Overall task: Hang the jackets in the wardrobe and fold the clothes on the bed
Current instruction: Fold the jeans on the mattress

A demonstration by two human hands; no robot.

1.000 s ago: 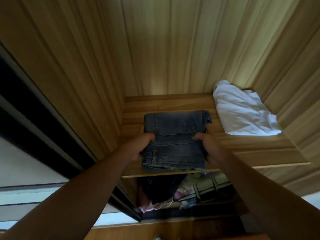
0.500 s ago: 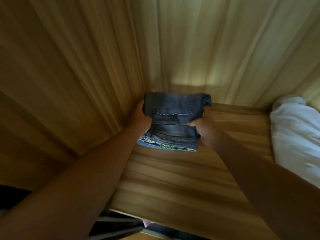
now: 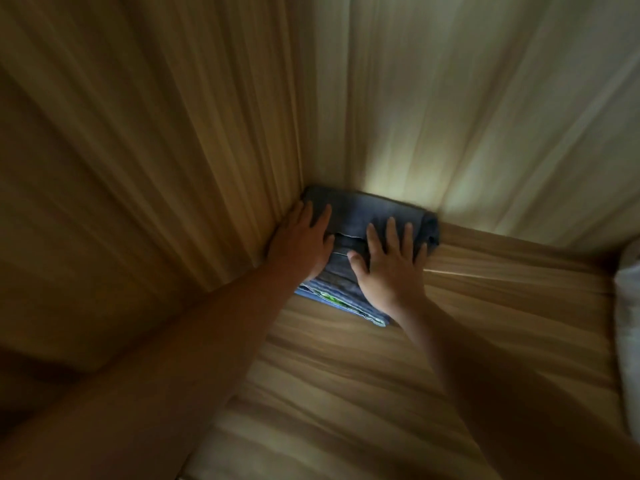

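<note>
denim jeans sit in back-left corner of shelf.

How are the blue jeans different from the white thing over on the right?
The jeans are dark blue and folded; the white cloth is pale. The jeans sit tucked into the back left corner, while the white cloth lies at the right edge, mostly out of view. The left hand and right hand press flat on the jeans; nothing touches the white cloth. Both lie on the same wooden shelf.
</note>
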